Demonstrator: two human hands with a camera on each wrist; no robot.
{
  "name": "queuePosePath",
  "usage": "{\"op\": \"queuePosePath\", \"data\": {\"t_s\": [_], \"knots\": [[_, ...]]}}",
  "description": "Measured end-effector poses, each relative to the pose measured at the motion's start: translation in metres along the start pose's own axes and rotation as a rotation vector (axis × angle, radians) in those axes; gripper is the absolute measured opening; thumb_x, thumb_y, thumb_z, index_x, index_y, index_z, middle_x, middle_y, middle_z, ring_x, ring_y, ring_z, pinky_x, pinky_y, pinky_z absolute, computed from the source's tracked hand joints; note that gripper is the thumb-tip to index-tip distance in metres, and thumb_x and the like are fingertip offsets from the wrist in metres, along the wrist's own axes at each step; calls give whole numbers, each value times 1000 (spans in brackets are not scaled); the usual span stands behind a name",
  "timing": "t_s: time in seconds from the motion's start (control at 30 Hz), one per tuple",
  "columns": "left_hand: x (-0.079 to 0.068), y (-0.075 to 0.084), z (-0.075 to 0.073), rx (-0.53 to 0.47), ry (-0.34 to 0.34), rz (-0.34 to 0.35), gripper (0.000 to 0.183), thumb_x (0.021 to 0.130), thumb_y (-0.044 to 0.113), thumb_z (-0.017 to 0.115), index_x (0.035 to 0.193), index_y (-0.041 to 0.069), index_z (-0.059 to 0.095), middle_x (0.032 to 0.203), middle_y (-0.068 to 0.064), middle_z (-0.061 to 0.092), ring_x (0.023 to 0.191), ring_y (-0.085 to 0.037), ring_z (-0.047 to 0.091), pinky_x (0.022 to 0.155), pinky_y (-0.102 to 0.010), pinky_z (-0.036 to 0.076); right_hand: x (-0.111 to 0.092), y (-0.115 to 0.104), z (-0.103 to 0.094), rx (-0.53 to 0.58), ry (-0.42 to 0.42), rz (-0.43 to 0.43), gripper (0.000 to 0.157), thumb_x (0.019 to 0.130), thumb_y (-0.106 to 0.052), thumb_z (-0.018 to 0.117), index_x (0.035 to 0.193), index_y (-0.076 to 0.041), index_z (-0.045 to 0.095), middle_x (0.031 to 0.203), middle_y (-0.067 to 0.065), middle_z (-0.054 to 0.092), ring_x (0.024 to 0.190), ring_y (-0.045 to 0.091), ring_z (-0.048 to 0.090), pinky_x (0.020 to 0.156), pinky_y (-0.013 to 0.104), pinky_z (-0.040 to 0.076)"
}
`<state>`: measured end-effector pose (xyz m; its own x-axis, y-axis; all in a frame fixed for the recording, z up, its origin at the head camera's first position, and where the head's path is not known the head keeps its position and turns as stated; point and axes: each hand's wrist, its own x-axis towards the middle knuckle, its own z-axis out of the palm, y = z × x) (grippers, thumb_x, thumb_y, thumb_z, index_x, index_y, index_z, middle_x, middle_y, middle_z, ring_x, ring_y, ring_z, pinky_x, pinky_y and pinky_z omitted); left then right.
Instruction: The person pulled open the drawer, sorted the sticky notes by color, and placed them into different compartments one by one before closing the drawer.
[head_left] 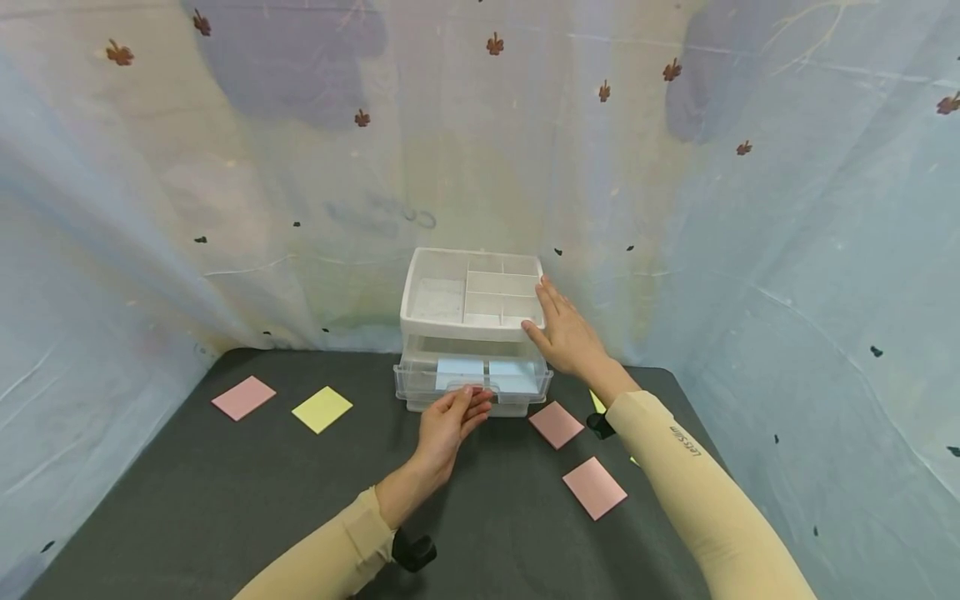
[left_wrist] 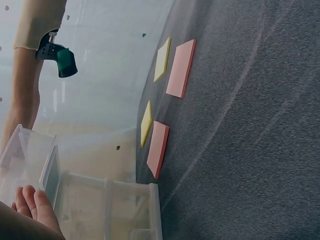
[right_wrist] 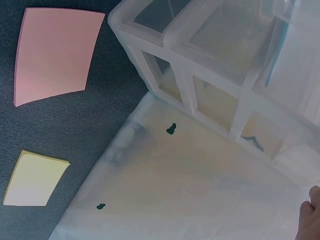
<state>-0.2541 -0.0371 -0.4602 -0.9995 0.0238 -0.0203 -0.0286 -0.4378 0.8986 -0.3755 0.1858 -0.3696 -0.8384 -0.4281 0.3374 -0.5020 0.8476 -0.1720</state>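
Observation:
A white plastic desk organizer with a divided top tray stands at the back of the table. Its clear upper drawer is slid out toward me, with two light-blue sticky note pads side by side inside. My left hand is at the middle of the drawer front, its fingers loosely extended by the handle. In the left wrist view, its fingers overlap the drawer. My right hand rests with straight fingers along the right edge of the top tray. Only a bit of that hand shows in the right wrist view.
To the left lie a pink sticky note pad and a yellow one. Two more pink pads lie right of the organizer, with yellow pads partly behind my right arm. A patterned curtain hangs behind the dark table.

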Motion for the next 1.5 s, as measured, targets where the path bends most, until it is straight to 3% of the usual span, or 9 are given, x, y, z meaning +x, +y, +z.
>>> {"op": "queuePosePath", "data": {"t_s": [0.27,0.5,0.77,1.07,1.5], "knots": [[9,0,3,-1,10,19,39,110,25,56,130,-7,65,117,-13,75,112,-26,72,98,-34,58,0,1,1,3,3,2,80,110,-51,41,167,-3,12,175,11,4,160,30,16,129,49,17],[14,1,5,3,28,23,37,111,23,55,129,-7,66,117,-13,76,105,-19,73,93,-30,60,1,2,2,-6,1,1,80,110,-51,41,167,-3,12,175,12,4,160,29,14,129,48,17],[22,0,5,0,44,24,36,110,22,56,128,-7,67,115,-13,76,106,-23,74,102,-42,56,1,2,3,1,2,4,80,110,-51,41,167,-3,11,175,12,4,160,29,14,129,49,16],[31,2,6,-3,42,33,37,110,23,56,128,-8,66,118,-17,75,108,-25,73,100,-38,57,1,3,5,-6,11,2,80,110,-52,40,167,-3,11,175,12,5,160,29,15,129,48,17],[43,6,4,24,22,15,39,111,24,54,132,-7,64,126,-20,71,109,-22,73,109,-46,51,1,3,5,15,14,-5,79,111,-50,40,167,-3,11,175,11,3,160,29,14,129,48,17]]}}
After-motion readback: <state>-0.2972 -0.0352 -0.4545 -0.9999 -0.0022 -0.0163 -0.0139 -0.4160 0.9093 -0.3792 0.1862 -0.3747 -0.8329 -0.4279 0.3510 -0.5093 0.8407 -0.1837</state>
